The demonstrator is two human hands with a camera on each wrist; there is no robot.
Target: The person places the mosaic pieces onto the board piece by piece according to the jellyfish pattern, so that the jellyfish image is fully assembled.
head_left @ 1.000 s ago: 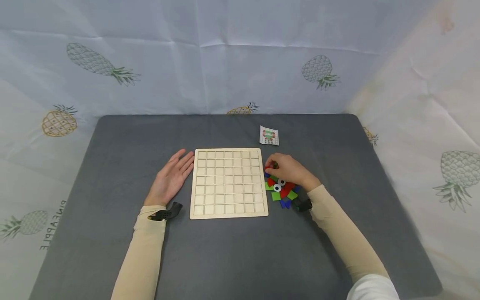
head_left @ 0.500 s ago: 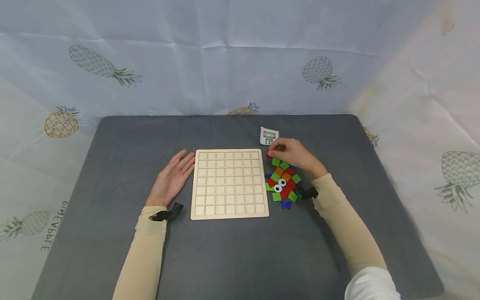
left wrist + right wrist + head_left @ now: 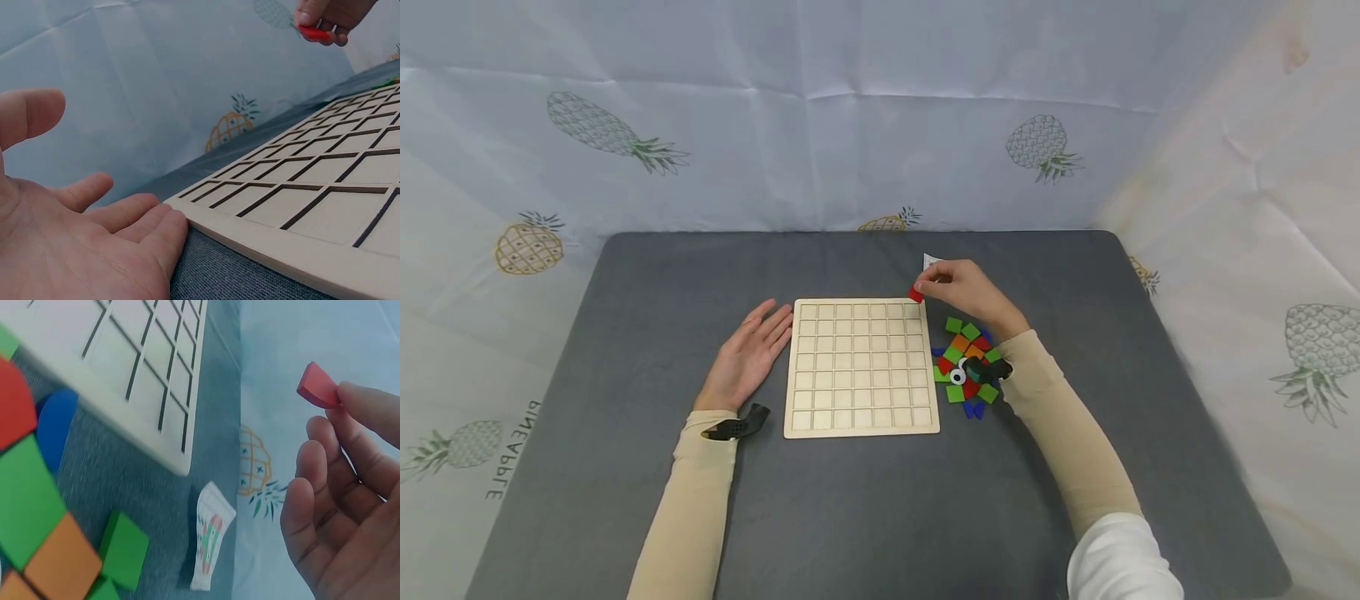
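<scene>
Right hand (image 3: 966,287) has lifted from the tile pile (image 3: 966,367) and now pinches a red tile (image 3: 916,294) above the wooden grid board's (image 3: 859,367) far right corner; placement appears imminent. Left hand (image 3: 747,354) rests flat, fingers straight, against the board's left edge.

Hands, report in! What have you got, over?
Right hand pinches red piece above wooden grid board. Left hand flat beside board, touching its edge. Nothing in the way.

Red tile (image 3: 916,294); pale wood grid board (image 3: 861,367); grey table (image 3: 625,333); green, orange, blue, red pile (image 3: 966,362); pineapple-print backdrop (image 3: 617,133).
</scene>
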